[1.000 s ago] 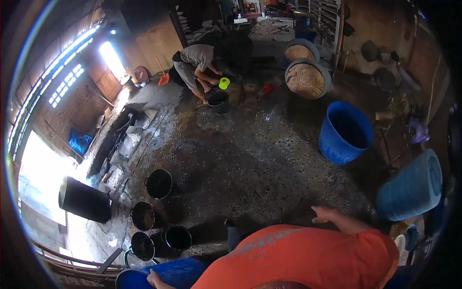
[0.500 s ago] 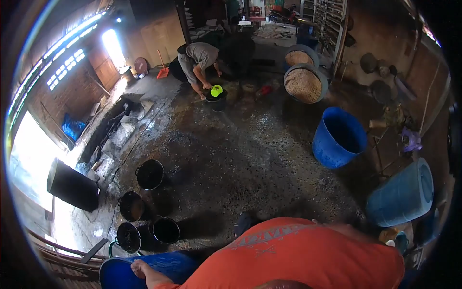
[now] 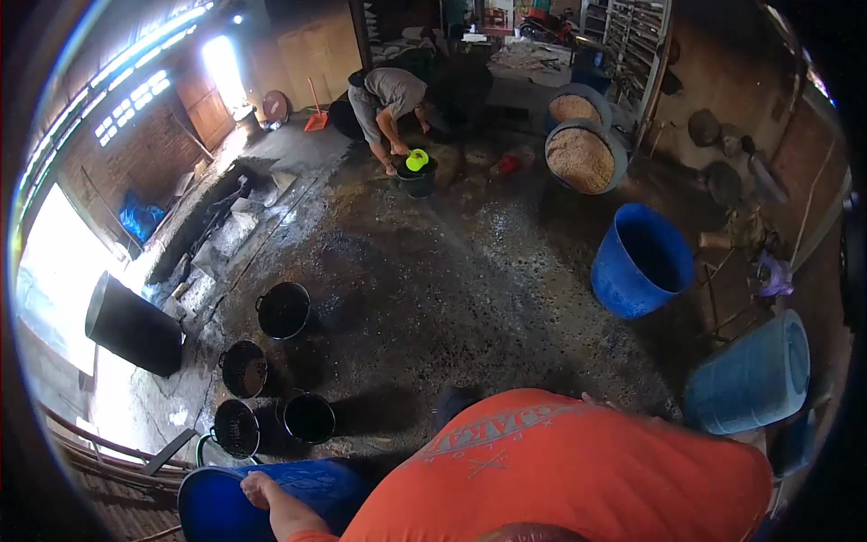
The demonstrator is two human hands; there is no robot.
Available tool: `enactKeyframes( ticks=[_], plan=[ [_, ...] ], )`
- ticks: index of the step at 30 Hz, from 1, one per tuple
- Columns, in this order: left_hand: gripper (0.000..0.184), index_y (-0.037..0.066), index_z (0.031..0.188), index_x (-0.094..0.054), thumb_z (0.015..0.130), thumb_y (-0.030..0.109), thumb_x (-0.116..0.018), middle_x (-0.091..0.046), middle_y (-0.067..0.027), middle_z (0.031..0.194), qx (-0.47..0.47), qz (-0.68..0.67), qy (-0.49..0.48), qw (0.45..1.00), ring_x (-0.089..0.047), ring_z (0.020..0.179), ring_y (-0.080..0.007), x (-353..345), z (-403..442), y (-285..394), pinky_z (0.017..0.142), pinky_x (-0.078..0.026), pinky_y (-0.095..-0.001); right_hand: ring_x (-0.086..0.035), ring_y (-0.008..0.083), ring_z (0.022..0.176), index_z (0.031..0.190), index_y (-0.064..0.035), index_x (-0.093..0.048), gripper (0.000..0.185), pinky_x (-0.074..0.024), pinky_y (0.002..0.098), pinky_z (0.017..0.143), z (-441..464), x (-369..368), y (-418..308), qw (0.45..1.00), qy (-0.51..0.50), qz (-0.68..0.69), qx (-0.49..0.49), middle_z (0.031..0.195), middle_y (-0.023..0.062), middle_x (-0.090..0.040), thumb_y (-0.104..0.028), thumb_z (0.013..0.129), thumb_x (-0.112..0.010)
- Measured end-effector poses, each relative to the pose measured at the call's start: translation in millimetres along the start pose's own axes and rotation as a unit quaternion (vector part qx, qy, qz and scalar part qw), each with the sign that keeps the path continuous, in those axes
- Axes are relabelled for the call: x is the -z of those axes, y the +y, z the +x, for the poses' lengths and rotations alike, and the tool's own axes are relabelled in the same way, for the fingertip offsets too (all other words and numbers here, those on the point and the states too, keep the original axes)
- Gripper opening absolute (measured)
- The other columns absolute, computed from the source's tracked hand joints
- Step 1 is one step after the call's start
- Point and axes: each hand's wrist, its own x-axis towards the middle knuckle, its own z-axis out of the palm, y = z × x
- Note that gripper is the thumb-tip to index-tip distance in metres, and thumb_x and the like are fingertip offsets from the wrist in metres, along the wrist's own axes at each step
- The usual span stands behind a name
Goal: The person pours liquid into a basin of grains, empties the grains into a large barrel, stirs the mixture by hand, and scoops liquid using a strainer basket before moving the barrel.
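Observation:
My left hand is closed over the rim of a large blue barrel at the bottom left; its open mouth faces left. Only a sliver of skin at the far edge of my orange shirt may belong to my right hand; its fingers are hidden. Just beyond the barrel are several black buckets, among them one bucket near its side and another bucket farther off. A green hose curves beside the barrel.
A co-worker bends over a dark bucket, holding a bright yellow-green scoop. On the right are a tub of pale grainy material, an open blue tub and a tilted blue drum. A dark drum leans at left.
My view has shifted slightly, so the room sits a little farther right. My left hand stays on the barrel's rim. The co-worker remains bent over the bucket with the scoop.

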Motion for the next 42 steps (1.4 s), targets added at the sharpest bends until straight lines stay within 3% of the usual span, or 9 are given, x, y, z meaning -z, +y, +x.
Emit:
enactKeyframes(
  ticks=[20, 22, 26, 29, 31, 32, 34, 37, 42],
  plan=[
    [0.047, 0.000, 0.098, -0.074, 0.093, 0.044, -0.058, -0.073, -0.0195, 0.103, 0.016, -0.007, -0.005, 1.000, -0.072, 0.095, -0.0365, 37.3, -28.2, 15.1, 0.080, -0.058, -0.0470, -0.040, 0.0329, 0.140, 0.152, -0.0056, -0.026, 0.053, -0.0330, 0.0417, 0.117, 5.7, -12.4, 16.5, 0.998, 0.031, -0.006, 0.055, 0.151, 0.0163, -0.041, -0.012, 0.103, -0.042],
    [0.048, 0.000, 0.097, -0.075, 0.092, 0.044, -0.059, -0.074, -0.0192, 0.102, 0.022, -0.001, 0.000, 1.000, -0.072, 0.094, -0.0367, 31.8, -25.0, 14.5, 0.080, -0.058, -0.0470, -0.039, 0.0340, 0.141, 0.152, -0.0074, -0.027, 0.054, -0.0328, 0.0421, 0.117, 7.2, -11.0, 21.0, 0.995, 0.020, -0.057, 0.077, 0.156, 0.0149, -0.034, -0.011, 0.101, -0.043],
    [0.049, -0.001, 0.095, -0.075, 0.092, 0.045, -0.059, -0.074, -0.0190, 0.100, 0.020, 0.014, 0.009, 1.000, -0.073, 0.093, -0.0368, 24.9, -19.4, 13.8, 0.080, -0.058, -0.0470, -0.038, 0.0347, 0.142, 0.151, -0.0069, -0.028, 0.055, -0.0326, 0.0426, 0.117, 11.1, 2.3, -22.4, 0.994, 0.015, -0.066, 0.091, 0.156, 0.0155, -0.032, -0.012, 0.099, -0.047],
    [0.049, -0.001, 0.096, -0.075, 0.092, 0.046, -0.059, -0.074, -0.0189, 0.100, 0.009, 0.007, 0.001, 1.000, -0.073, 0.093, -0.0369, 22.6, -16.7, 11.4, 0.080, -0.058, -0.0472, -0.036, 0.0352, 0.142, 0.151, -0.0069, -0.028, 0.061, -0.0317, 0.0430, 0.118, 14.4, 8.2, -38.0, 0.995, 0.015, -0.035, 0.095, 0.156, 0.0167, -0.032, -0.018, 0.097, -0.054],
    [0.050, -0.001, 0.096, -0.075, 0.092, 0.046, -0.059, -0.074, -0.0192, 0.100, 0.033, 0.024, 0.003, 0.999, -0.072, 0.093, -0.0371, 14.6, -9.5, 12.3, 0.080, -0.058, -0.0472, -0.035, 0.0362, 0.143, 0.152, -0.0070, -0.027, 0.073, -0.0304, 0.0449, 0.118, 13.6, 9.3, -41.7, 0.996, -0.003, -0.035, 0.082, 0.156, 0.0184, -0.032, -0.035, 0.094, -0.060],
    [0.050, -0.001, 0.096, -0.075, 0.092, 0.046, -0.059, -0.074, -0.0192, 0.100, 0.031, 0.025, 0.003, 0.999, -0.072, 0.093, -0.0371, 17.1, -11.6, 12.3, 0.080, -0.058, -0.0472, -0.035, 0.0362, 0.143, 0.152, -0.0070, -0.027, 0.073, -0.0304, 0.0449, 0.118, 12.1, 4.8, -34.1, 0.996, -0.003, -0.033, 0.080, 0.156, 0.0184, -0.032, -0.035, 0.094, -0.060],
    [0.050, -0.001, 0.096, -0.075, 0.092, 0.047, -0.059, -0.074, -0.0196, 0.100, 0.029, 0.019, 0.002, 0.999, -0.072, 0.093, -0.0375, 24.1, -18.9, 14.1, 0.080, -0.058, -0.0476, -0.033, 0.0374, 0.143, 0.153, -0.0073, -0.025, 0.086, -0.0299, 0.0473, 0.117, 12.5, -2.6, -13.8, 0.991, 0.017, -0.001, 0.131, 0.156, 0.0197, -0.031, -0.054, 0.090, -0.060],
    [0.051, -0.001, 0.096, -0.075, 0.092, 0.047, -0.059, -0.074, -0.0200, 0.099, 0.030, 0.018, 0.013, 0.999, -0.072, 0.092, -0.0380, 22.3, -17.3, 15.0, 0.080, -0.058, -0.0479, -0.034, 0.0377, 0.142, 0.154, -0.0071, -0.025, 0.098, -0.0304, 0.0483, 0.116, 11.1, -7.1, -0.7, 0.987, 0.029, -0.050, 0.151, 0.156, 0.0207, -0.030, -0.069, 0.084, -0.057],
    [0.051, -0.001, 0.095, -0.076, 0.091, 0.048, -0.059, -0.074, -0.0201, 0.098, 0.043, 0.027, -0.007, 0.999, -0.072, 0.092, -0.0388, 9.8, -6.6, 11.3, 0.078, -0.058, -0.0493, -0.034, 0.0392, 0.142, 0.152, -0.0055, -0.027, 0.110, -0.0308, 0.0510, 0.115, 15.4, 7.0, -34.3, 0.989, 0.024, -0.023, 0.145, 0.155, 0.0214, -0.030, -0.074, 0.074, -0.064]
  ],
)
